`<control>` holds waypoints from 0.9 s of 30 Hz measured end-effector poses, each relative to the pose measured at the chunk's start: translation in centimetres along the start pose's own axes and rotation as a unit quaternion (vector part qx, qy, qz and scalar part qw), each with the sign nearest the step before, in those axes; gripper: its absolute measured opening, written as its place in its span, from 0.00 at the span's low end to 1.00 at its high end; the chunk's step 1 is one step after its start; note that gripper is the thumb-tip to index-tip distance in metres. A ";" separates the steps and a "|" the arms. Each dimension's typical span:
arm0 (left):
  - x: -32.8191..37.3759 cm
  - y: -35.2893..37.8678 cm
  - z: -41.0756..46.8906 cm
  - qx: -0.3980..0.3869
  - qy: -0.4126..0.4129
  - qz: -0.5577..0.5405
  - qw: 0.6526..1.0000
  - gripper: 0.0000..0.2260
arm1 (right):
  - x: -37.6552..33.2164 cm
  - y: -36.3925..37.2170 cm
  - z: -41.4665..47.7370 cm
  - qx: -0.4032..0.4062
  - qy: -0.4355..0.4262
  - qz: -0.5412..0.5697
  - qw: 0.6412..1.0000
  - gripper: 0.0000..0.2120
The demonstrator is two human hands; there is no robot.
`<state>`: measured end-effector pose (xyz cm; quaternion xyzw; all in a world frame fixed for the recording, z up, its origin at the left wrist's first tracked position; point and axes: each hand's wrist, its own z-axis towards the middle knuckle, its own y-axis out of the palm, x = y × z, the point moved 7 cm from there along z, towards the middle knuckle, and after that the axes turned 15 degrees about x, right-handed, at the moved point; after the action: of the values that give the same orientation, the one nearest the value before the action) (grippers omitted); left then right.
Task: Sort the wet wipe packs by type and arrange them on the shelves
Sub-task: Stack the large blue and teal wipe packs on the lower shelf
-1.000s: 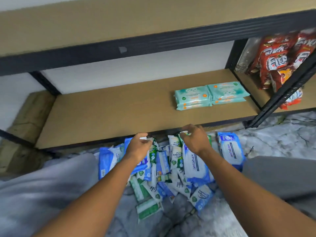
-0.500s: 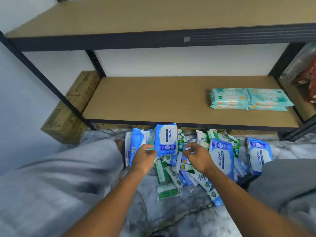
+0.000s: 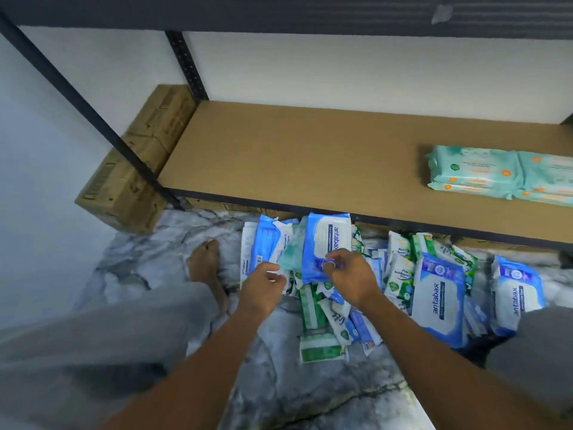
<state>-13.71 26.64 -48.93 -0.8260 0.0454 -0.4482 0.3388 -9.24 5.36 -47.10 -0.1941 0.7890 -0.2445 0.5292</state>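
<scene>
Black metal shelving unit [image 3: 183, 57], fibreboard lower shelf [image 3: 310, 156], upper shelf edge across the top of view.
Marble-patterned floor [image 3: 325, 398] in front of the unit.
Grey trouser legs [image 3: 93, 352], one at each lower corner.
Cardboard boxes [image 3: 136, 169], brown, lying against the wall just left of the shelf.
Heap of wet wipe packs [image 3: 403, 290], blue, white and green, on the floor against the shelf's front edge; several overlap.
Teal wet wipe packs [image 3: 474, 172], orange dots, stacked flat at the right end of the lower shelf.
Blue antabax pack [image 3: 328, 240], upright above the heap, top edge level with the shelf front.
Right hand [image 3: 353, 280]: thumb and fingers pinch the lower edge of the blue antabax pack.
Left hand [image 3: 263, 287]: fingers curled, just beside the pack's lower left corner; whether it has hold of anything cannot be told.
Bare foot [image 3: 206, 262] on the floor, left of the heap.
</scene>
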 end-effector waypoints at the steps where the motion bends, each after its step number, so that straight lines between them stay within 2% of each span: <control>1: 0.0 0.7 0.7 -0.005 -0.004 0.002 1.000 0.07 | 0.0 -0.2 0.9 0.026 -0.003 -0.030 0.999 0.10; 4: 0.2 3.0 2.5 -0.022 -0.023 0.025 0.999 0.14 | 0.0 -1.0 2.6 0.074 0.010 -0.125 0.989 0.17; 8: 0.7 6.1 3.6 -0.065 -0.073 -0.011 0.995 0.23 | 1.6 0.7 4.5 0.028 0.055 -0.130 0.990 0.26; 11: 1.2 7.2 3.7 -0.073 -0.118 -0.062 0.988 0.26 | 2.2 1.5 4.9 0.019 0.067 -0.157 0.985 0.27; 14: 0.6 7.8 3.8 -0.065 -0.178 -0.094 0.977 0.22 | 2.2 1.7 4.9 0.024 0.053 -0.165 0.985 0.27; 17: -0.2 8.1 3.8 -0.042 -0.198 -0.103 0.974 0.07 | 2.9 1.4 4.6 0.031 0.057 -0.118 0.991 0.27; 18: -0.3 8.3 3.5 -0.038 -0.208 -0.111 0.971 0.05 | 3.2 1.1 4.4 0.040 0.061 -0.106 0.992 0.26; 22: 0.1 9.5 2.1 -0.051 -0.255 -0.124 0.958 0.06 | 5.2 -0.6 2.8 0.085 0.093 -0.086 0.988 0.26; 25: -0.2 10.2 2.2 -0.045 -0.266 -0.113 0.956 0.13 | 7.0 -1.8 1.6 0.118 0.109 -0.061 0.985 0.26; 27: -0.4 10.4 2.0 -0.039 -0.288 -0.157 0.944 0.08 | 7.8 -2.5 1.2 0.134 0.117 -0.059 0.982 0.26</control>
<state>-10.02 19.85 -56.13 -0.9292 -0.1670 -0.2367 0.2297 -10.84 -1.29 -51.82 -0.1374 0.7927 -0.4002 0.4388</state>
